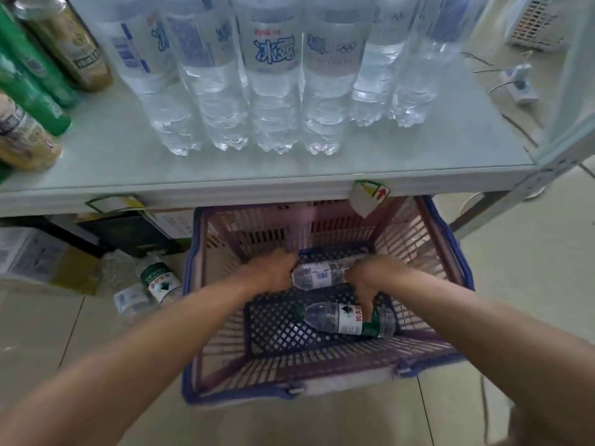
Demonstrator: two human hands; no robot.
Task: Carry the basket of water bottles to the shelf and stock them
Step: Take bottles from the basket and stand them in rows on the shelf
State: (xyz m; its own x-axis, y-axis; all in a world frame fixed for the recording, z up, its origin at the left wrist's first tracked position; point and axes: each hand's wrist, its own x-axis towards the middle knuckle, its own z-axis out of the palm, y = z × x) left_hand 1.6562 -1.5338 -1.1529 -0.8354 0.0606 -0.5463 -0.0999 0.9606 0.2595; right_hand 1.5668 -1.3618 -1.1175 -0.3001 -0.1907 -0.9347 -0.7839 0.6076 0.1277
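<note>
A pink basket with a blue rim [325, 386] stands on the floor, partly under the front edge of the white shelf [257, 188]. Two water bottles lie inside it. My left hand [277, 268] grips the left end of the blue-labelled bottle [317, 275] at the back of the basket. The fingers of my right hand [363, 284] curl down over the green-labelled bottle [347, 321] lying nearer to me. Several clear water bottles [273, 91] stand in rows on the shelf above.
Green bottles [29, 88] and tan bottles [22, 140] stand at the shelf's left end. Two loose bottles [154, 284] lie on the floor left of the basket, beside cardboard boxes [42, 255]. A power strip [518, 85] lies on the floor behind the shelf.
</note>
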